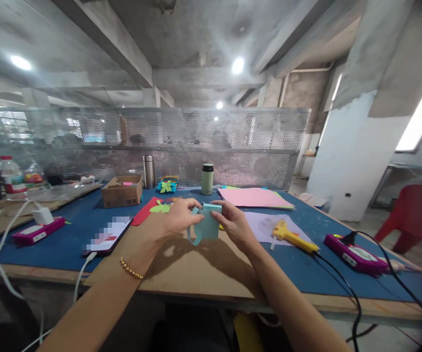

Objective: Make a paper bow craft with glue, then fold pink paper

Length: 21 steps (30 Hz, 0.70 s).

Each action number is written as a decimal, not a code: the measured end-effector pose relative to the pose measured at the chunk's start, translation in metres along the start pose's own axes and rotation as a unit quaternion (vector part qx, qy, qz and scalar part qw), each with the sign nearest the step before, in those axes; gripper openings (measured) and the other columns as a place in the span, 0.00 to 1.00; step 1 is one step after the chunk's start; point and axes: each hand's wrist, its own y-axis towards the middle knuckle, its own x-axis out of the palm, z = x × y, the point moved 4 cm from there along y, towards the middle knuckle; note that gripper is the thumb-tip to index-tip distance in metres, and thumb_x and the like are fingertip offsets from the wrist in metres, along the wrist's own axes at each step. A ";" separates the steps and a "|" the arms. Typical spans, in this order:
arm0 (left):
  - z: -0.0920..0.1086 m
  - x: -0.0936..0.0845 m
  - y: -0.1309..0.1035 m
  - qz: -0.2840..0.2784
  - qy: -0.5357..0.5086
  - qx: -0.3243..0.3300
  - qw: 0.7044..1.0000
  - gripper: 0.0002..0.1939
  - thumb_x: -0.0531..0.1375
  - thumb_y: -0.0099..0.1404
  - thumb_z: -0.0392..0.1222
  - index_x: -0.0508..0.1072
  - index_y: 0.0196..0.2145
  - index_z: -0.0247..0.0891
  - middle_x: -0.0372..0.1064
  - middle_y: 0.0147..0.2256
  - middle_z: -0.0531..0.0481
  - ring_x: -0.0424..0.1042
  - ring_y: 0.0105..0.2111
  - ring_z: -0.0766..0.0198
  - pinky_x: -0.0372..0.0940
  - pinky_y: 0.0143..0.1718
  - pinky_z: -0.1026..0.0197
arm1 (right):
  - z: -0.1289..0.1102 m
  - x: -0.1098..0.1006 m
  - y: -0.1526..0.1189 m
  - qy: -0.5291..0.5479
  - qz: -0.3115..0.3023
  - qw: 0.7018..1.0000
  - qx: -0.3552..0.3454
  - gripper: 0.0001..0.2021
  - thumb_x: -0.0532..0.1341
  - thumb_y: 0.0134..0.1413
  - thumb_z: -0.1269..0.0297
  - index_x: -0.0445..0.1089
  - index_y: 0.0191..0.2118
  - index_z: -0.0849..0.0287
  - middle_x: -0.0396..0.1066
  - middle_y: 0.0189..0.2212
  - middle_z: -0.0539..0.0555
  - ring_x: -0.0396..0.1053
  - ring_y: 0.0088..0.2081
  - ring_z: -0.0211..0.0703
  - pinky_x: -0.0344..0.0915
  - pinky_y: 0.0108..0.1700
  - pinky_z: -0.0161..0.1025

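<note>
Between my two hands, just above a sheet of brown cardboard [181, 274], is a small light-blue folded paper piece [211, 226] with a curved paper strip hanging on its left side. My left hand [182, 215] pinches its upper left part by the strip. At its upper right corner, my right hand [233, 220] grips the paper between thumb and fingers. Left of my left hand lie a green paper leaf shape [160, 207] and red paper [146, 212]. A yellow glue gun [291, 236] rests on lilac paper [256, 222] to the right of my right hand.
Pink sheets [256, 197], a green bottle [207, 180], a steel flask [148, 172] and a cardboard box [122, 193] stand or lie farther back. A phone [110, 234] is at left. Magenta power strips [355, 254] with cables flank the blue table [302, 274]. Behind is a perforated metal screen [181, 137].
</note>
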 end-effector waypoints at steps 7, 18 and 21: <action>-0.005 -0.001 0.004 0.020 0.007 0.017 1.000 0.08 0.65 0.53 0.43 0.79 0.30 0.38 0.76 0.30 0.50 0.73 0.35 0.58 0.64 0.39 0.61 | -0.006 0.004 -0.005 -0.066 -0.023 0.997 -0.018 0.18 0.62 0.59 0.55 0.71 0.53 0.54 0.74 0.30 0.50 0.69 0.30 0.41 0.67 0.32 0.37; -0.009 0.003 -0.007 -0.023 -0.118 -0.058 0.991 0.10 0.66 0.53 0.44 0.80 0.30 0.35 0.72 0.26 0.53 0.68 0.27 0.65 0.60 0.30 0.64 | -0.014 0.006 -0.004 -0.115 -0.031 0.986 -0.121 0.11 0.63 0.59 0.62 0.79 0.46 0.52 0.77 0.41 0.55 0.72 0.40 0.44 0.70 0.41 0.40; -0.014 0.005 -0.011 -0.031 -0.140 -0.072 0.987 0.11 0.67 0.53 0.45 0.79 0.31 0.35 0.71 0.25 0.53 0.66 0.26 0.66 0.59 0.28 0.65 | -0.013 0.005 -0.005 -0.127 -0.023 0.983 -0.133 0.09 0.64 0.59 0.64 0.79 0.44 0.53 0.78 0.37 0.53 0.72 0.37 0.41 0.69 0.39 0.38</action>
